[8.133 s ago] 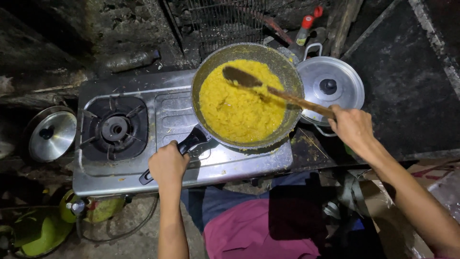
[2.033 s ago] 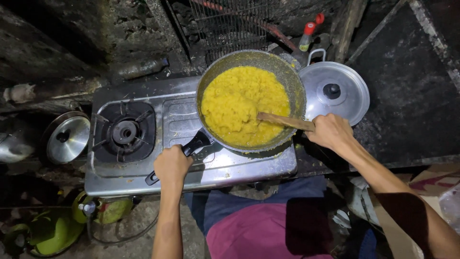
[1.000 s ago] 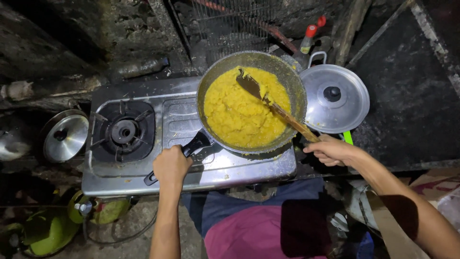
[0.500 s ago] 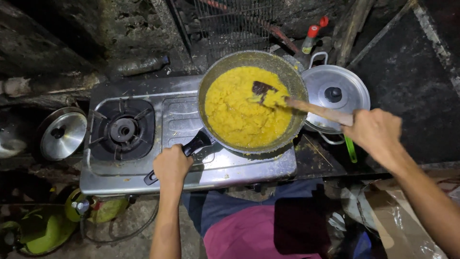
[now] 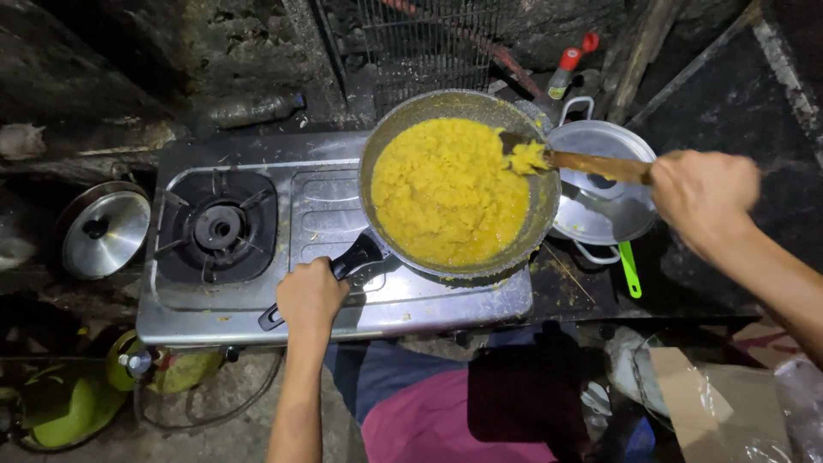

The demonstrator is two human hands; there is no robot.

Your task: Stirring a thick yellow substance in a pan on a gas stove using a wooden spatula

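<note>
**Pan Stirring: Position and Hold**

Pan [image 5: 459, 184] of yellow mash [image 5: 446, 193] sits on the right burner of the steel stove [image 5: 326, 223]. Left hand [image 5: 310, 296], grip wrapped tight around the black handle [image 5: 356, 257], steadies it. Right hand [image 5: 703, 195], grip closed on the wooden spatula [image 5: 583, 161], lifts mash at the pan's right rim. Judgement: keep handle pinned, scrape low, avoid spilling toward the lidded pot [image 5: 600, 193] at right.

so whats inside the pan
The pan is filled with a yellow mash, and the wooden spatula in the right hand lifts a lump. The pan's bottom is covered.
</note>
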